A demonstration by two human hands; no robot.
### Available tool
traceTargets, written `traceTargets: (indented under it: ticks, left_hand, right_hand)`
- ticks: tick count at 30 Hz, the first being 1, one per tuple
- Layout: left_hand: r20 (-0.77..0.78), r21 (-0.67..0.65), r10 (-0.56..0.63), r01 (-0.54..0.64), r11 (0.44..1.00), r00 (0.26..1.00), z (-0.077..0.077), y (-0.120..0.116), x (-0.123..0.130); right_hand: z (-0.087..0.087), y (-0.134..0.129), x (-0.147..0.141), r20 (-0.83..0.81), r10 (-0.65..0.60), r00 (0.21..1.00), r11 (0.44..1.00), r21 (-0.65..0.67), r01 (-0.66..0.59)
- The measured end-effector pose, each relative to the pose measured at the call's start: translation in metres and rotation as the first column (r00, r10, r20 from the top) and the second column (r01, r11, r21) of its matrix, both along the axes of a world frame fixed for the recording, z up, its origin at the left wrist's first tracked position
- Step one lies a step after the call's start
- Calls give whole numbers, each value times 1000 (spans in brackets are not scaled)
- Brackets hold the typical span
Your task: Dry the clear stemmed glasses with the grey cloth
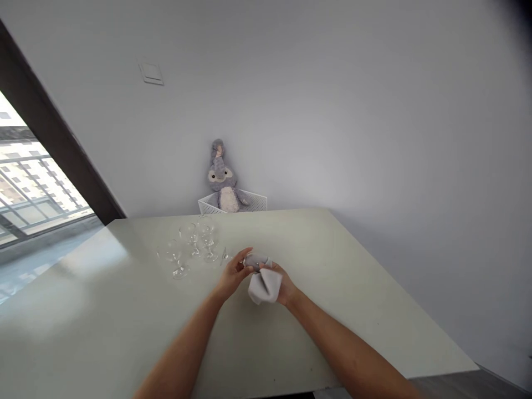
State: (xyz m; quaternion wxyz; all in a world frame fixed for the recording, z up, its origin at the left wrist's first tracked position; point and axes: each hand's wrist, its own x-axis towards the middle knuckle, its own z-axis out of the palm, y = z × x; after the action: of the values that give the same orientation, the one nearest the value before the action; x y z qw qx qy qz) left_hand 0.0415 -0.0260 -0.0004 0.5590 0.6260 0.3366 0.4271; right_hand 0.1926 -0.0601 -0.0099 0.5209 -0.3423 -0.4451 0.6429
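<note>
My left hand [231, 278] is wrapped round a clear stemmed glass [225, 256], which lies sideways in the air above the table with its foot to the left. In my right hand [286, 285] is a light grey cloth [264, 288], gripped at the mouth end of the bowl. Part of the cloth shows through the bowl and seems to be inside it, while the rest hangs below my fingers. My fingers and the cloth hide much of the bowl. Both hands are closed.
Several clear stemmed glasses [180, 270] stand upright on the pale table [332, 332], left of my hands. Beyond the far edge, a grey plush toy [228, 194] sits in a white perforated basket [260, 203] against the wall. A window is at the left.
</note>
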Motion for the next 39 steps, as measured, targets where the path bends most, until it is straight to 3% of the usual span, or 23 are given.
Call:
traceTargets:
  ticks: [3,5,7,9,11,13,16,18,20,22,24,27,30,33,36,39]
  left_hand:
    - [-85,-91,118,-125,988,989,-5,3,0]
    - [-91,-129,107,-118,985,990,-6,3,0]
    - [-54,-125,33,-39,991,998,-4,1,1]
    - [5,-67,-24,24,997,1000,-2,-2,2]
    - [45,6,-26,26,1000,999,-2,-2,3]
    - [22,34,36,-37,999,999,-4,1,2]
    - [-92,4,134,-134,991,987,-8,6,1]
    - [-107,-37,143,-148,988,984,-9,6,1]
    - [-80,-73,106,-112,991,991,-7,4,2]
    - [-40,-72,40,-42,996,998,-4,-1,4]
    - [4,-32,-27,28,999,1000,-1,-4,5]
    - [22,21,-29,29,999,999,1,-4,4]
    - [-39,20,40,-39,999,998,-3,0,3]
    - [-140,23,65,-63,998,988,-8,3,1]
    - [-372,238,243,-161,958,896,-6,1,-1]
    - [-477,597,461,-110,795,748,2,-1,-5]
  right_hand:
    - [-5,-6,-7,323,-99,941,975,221,27]
    - [-6,-6,-9,426,-181,886,957,285,58]
    - [-5,-3,-7,330,-175,928,971,214,107]
    - [-2,1,-3,102,-131,986,991,45,127]
    - [1,4,0,-73,-113,991,990,-93,106]
    - [2,3,0,-77,-94,993,991,-104,86]
    - [0,-3,-3,205,-124,971,986,133,98]
    - [-1,-6,-5,419,-218,882,950,298,93]
    - [-1,-5,-5,494,-267,828,938,332,105]
    - [0,-2,-2,380,-226,897,962,231,144]
    - [2,1,1,136,-162,977,986,51,157]
    - [3,2,1,-90,-110,990,990,-98,101]
    - [0,-2,-2,96,-93,991,994,74,86]
    - [-2,-5,-4,475,-255,842,937,336,94]
    - [-2,1,1,661,-371,652,904,416,93]
    - [0,9,13,664,-369,650,919,367,146]
